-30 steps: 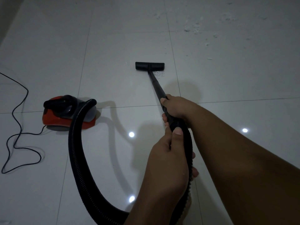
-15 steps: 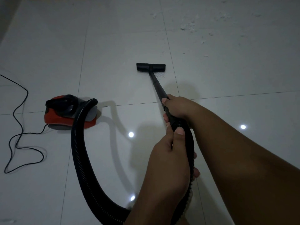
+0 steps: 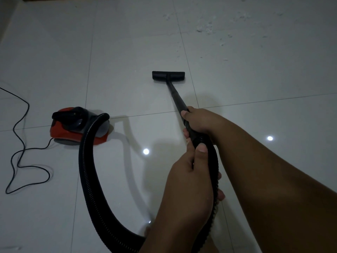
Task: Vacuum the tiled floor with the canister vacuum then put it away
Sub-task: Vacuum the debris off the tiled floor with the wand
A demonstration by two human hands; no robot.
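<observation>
A red and black canister vacuum (image 3: 73, 130) sits on the white tiled floor (image 3: 127, 42) at the left. Its ribbed black hose (image 3: 87, 170) loops down and right to a black wand (image 3: 176, 96) ending in a flat floor nozzle (image 3: 168, 76) resting on the tiles ahead. My right hand (image 3: 198, 119) grips the wand at its lower end. My left hand (image 3: 189, 181) grips the hose cuff just behind it, thumb on top. White dust and crumbs (image 3: 206, 29) lie scattered on the tiles beyond the nozzle, at the upper right.
The vacuum's black power cord (image 3: 20, 157) snakes in loops over the floor at the far left. A wall base (image 3: 7, 17) runs along the upper left corner. Ceiling lights reflect as bright spots on the glossy tiles.
The nozzle has drawn back slightly toward me and the view has shifted a little forward. Both hands keep the same grip.
</observation>
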